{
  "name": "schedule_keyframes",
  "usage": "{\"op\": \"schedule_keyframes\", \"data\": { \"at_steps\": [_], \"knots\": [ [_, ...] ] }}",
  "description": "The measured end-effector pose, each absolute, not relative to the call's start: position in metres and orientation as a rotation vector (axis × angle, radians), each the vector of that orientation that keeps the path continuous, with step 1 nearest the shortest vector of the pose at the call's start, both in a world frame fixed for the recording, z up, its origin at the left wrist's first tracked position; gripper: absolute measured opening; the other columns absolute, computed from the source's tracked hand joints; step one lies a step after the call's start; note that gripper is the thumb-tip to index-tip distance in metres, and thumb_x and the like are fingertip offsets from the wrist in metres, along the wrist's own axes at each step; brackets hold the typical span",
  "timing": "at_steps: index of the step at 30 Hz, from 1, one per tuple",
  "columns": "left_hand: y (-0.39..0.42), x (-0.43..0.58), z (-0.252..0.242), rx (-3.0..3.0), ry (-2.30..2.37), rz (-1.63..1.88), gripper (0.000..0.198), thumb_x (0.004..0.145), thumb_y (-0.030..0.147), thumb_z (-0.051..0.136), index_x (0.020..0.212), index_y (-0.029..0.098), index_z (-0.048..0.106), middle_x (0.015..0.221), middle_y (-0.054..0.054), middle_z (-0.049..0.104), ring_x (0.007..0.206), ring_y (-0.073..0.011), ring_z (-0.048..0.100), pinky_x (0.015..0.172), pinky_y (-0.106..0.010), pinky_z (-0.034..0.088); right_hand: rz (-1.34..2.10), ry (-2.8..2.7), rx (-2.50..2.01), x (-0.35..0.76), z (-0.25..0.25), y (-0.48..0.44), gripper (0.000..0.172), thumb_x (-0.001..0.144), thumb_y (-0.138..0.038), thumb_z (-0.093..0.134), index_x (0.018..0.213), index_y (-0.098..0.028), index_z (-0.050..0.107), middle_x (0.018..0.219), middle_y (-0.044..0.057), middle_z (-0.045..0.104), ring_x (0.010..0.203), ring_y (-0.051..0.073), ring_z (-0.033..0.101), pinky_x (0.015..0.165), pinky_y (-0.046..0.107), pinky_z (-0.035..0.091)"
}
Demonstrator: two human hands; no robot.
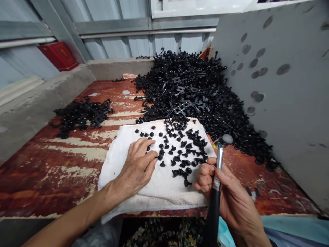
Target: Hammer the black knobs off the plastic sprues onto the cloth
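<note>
The left hand [137, 164] lay flat on the white cloth [159, 187], its fingers [151, 158] loose and spread. They gripped nothing, and the tips rested against a few of the small black plastic studs [180, 151] scattered over the cloth. One stud [162, 164] sat just beside the forefinger. The right hand [228, 192] was clenched around the hammer [220, 157], holding it high on the handle near the metal neck. The head hovered over the cloth's right edge, close to the densest cluster of studs.

The work looked like setting studs in place one at a time under the hammer. To do that well, the left fingertips would need to slide one stud clear of its neighbours and onto a bare patch of cloth. They would then need to draw back before any tap. The short grip suited light, controlled strikes. A tilted stud would probably skid on the soft cloth.

The large heap of black parts [195, 89] spilled onto the cloth's far edge, so loose pieces could roll in. A smaller heap [82, 115] lay well apart on the worn red tabletop [51, 171].
</note>
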State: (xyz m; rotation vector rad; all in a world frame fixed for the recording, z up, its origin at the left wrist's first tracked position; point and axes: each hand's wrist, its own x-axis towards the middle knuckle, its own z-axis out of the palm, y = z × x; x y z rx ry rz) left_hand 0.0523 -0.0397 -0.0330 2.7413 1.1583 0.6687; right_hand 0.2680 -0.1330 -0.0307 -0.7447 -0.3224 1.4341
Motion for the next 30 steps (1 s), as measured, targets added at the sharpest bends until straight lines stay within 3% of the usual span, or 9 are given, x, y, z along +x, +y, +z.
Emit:
{"op": "schedule_keyframes", "data": {
  "at_steps": [4,9,19,26,30],
  "knots": [
    [-0.046,0.044,-0.026,2.695,1.083,0.612,0.018,0.089,0.012,0.044,0.088,0.020,0.060,0.124,-0.010,0.056,0.126,-0.0266,0.041,0.104,-0.050,0.039,1.435,-0.317,-0.753,0.268,-0.031,-0.133,0.022,0.068,-0.021,0.083,0.086,-0.022,0.070,0.070,0.001,0.072,0.056,0.014,0.064,0.056,0.031,0.056],
    [-0.047,0.051,-0.022,2.653,1.113,0.705,0.013,0.089,0.018,0.049,0.096,0.019,0.060,0.119,-0.012,0.059,0.119,-0.0260,0.047,0.101,-0.048,0.042,1.435,-0.302,-0.771,0.269,-0.033,-0.133,0.025,0.066,-0.021,0.084,0.087,-0.022,0.070,0.070,0.000,0.071,0.056,0.015,0.065,0.056,0.032,0.057],
    [-0.031,0.057,-0.018,2.757,1.145,0.692,0.017,0.084,0.007,0.046,0.075,0.018,0.055,0.117,-0.011,0.060,0.119,-0.0277,0.046,0.100,-0.051,0.039,1.448,-0.274,-0.760,0.269,-0.032,-0.134,0.027,0.064,-0.021,0.086,0.086,-0.021,0.071,0.071,0.001,0.072,0.057,0.015,0.066,0.055,0.032,0.059],
    [-0.027,0.063,-0.014,2.762,1.168,0.670,0.013,0.086,0.012,0.049,0.087,0.020,0.059,0.117,-0.010,0.059,0.117,-0.0263,0.048,0.099,-0.049,0.041,1.449,-0.281,-0.751,0.269,-0.032,-0.132,0.024,0.065,-0.021,0.085,0.086,-0.021,0.072,0.069,0.001,0.071,0.055,0.014,0.064,0.054,0.030,0.058],
    [-0.022,0.071,-0.018,2.803,1.082,0.648,0.016,0.086,0.009,0.047,0.084,0.019,0.061,0.120,-0.011,0.058,0.120,-0.0275,0.045,0.101,-0.049,0.039,1.450,-0.293,-0.725,0.269,-0.031,-0.132,0.023,0.066,-0.021,0.084,0.086,-0.021,0.072,0.069,0.001,0.071,0.054,0.013,0.063,0.054,0.029,0.058]
  ]
}}
